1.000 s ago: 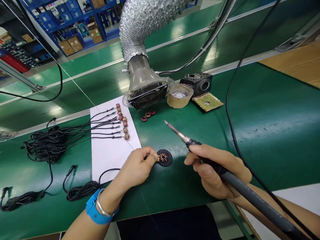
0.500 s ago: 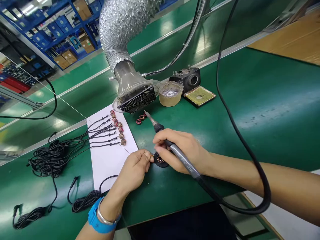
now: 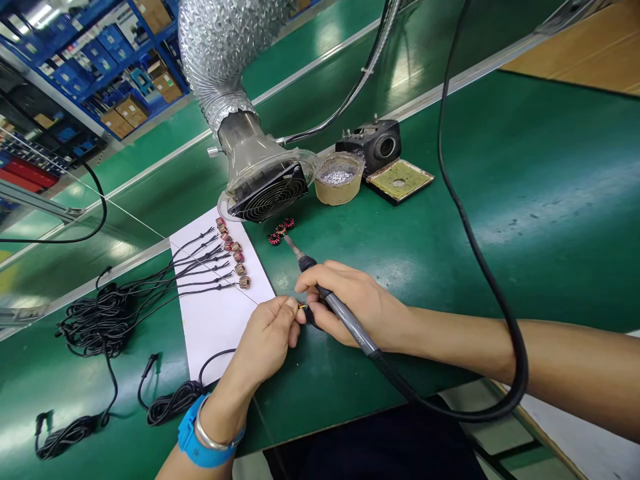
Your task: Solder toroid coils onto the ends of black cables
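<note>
My right hand point(image 3: 357, 303) is closed around a soldering iron point(image 3: 350, 320), whose tip points up and left, close to a few small red-and-black wound ring coils point(image 3: 281, 230). Between thumb and fingers my left hand point(image 3: 270, 333) pinches the thin coloured wires point(image 3: 302, 306) of a black cable point(image 3: 216, 353). Right beside these wire ends is a dark round piece point(image 3: 312, 316), mostly hidden by my right fingers. On a white sheet point(image 3: 210, 327) to the left lie several copper-and-red wound coils point(image 3: 240, 269) at the ends of black cables.
A fume extractor hood point(image 3: 270, 180) hangs above the coils. Behind it stand a tan pot point(image 3: 339, 190) with shiny silvery contents, a black iron holder point(image 3: 370, 143) and a yellowish sponge tray point(image 3: 400, 180). Bundled black cables point(image 3: 95, 320) lie at left. The iron's cord point(image 3: 480, 247) loops at right.
The soldering iron and my right hand have shifted slightly left, and the tip is now lower, below the small ring coils. More of the dark round piece is covered. My left hand keeps its pinch.
</note>
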The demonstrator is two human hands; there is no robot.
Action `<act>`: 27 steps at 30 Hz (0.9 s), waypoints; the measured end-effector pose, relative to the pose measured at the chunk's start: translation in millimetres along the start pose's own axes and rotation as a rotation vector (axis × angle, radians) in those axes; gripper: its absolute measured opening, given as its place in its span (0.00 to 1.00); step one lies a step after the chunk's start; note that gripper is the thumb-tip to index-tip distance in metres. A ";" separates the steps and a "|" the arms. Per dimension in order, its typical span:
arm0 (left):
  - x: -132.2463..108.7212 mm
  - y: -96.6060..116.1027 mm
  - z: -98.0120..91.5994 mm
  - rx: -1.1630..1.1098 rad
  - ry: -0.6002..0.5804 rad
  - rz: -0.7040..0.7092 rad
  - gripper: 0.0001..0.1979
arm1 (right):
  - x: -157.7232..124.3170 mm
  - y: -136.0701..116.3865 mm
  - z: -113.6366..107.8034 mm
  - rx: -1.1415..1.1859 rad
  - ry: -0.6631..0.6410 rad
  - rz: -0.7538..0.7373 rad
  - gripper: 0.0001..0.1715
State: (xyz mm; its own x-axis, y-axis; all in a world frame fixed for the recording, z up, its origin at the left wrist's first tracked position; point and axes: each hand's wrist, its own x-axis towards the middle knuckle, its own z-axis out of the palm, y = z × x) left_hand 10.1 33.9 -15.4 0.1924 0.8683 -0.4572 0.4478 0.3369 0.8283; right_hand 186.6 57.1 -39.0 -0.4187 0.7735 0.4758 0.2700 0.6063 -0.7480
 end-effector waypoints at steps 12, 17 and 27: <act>-12.8 4.5 0.7 0.100 0.008 0.127 0.15 | -1.3 -3.5 -8.4 0.073 -0.022 -0.039 0.17; -21.4 10.0 4.2 0.234 0.015 0.155 0.14 | -1.3 -6.1 -11.3 0.087 0.010 -0.098 0.17; -21.2 13.3 1.7 0.273 0.005 0.180 0.12 | -1.8 -7.6 -5.2 -0.023 0.117 -0.272 0.14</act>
State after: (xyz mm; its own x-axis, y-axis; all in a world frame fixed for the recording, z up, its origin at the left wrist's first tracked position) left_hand 13.4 19.5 4.8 0.2856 0.9072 -0.3088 0.6247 0.0682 0.7779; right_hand 189.8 52.1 -31.8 -0.3755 0.5974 0.7086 0.1817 0.7971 -0.5758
